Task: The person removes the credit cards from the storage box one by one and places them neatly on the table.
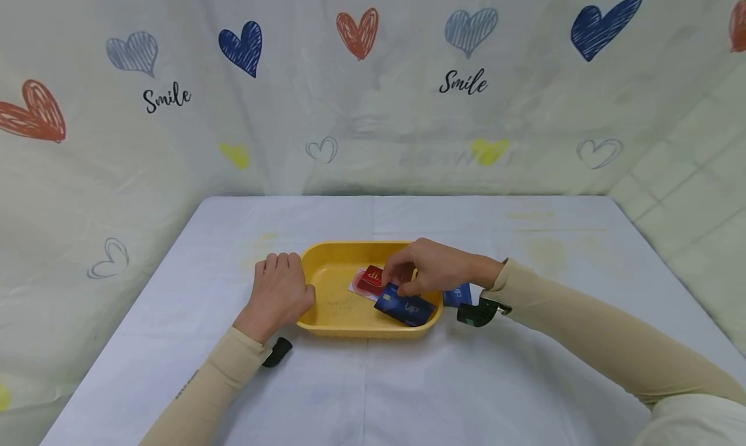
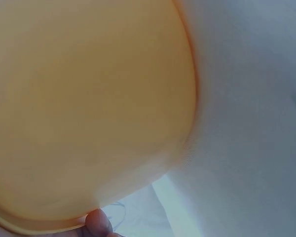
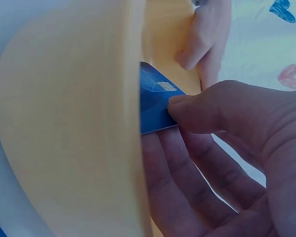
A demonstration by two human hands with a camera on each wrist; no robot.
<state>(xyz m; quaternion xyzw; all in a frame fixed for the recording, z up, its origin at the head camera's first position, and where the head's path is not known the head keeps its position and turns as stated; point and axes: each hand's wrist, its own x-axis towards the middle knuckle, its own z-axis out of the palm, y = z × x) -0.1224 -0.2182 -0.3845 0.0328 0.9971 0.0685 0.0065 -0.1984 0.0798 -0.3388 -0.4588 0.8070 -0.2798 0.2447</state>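
A yellow plastic tray [image 1: 335,303] sits in the middle of the table. My left hand [image 1: 281,295] grips its left rim; the left wrist view shows the tray wall [image 2: 103,98] close up and a fingertip [image 2: 97,223] at the rim. Over the tray's right side, my right hand [image 1: 434,266] pinches a blue VIP card [image 1: 411,309] by its edge. In the right wrist view the thumb lies on top of this blue card [image 3: 155,106], beside its chip, with fingers beneath. A red card [image 1: 370,280] lies in the tray, over a white-and-pink card [image 1: 357,284].
Another blue card [image 1: 458,294] lies on the white-covered table [image 1: 373,388], just right of the tray and partly hidden by the right wrist. Each wrist carries a black device [image 1: 478,312]. A cloth backdrop with hearts [image 1: 357,34] hangs behind the table.
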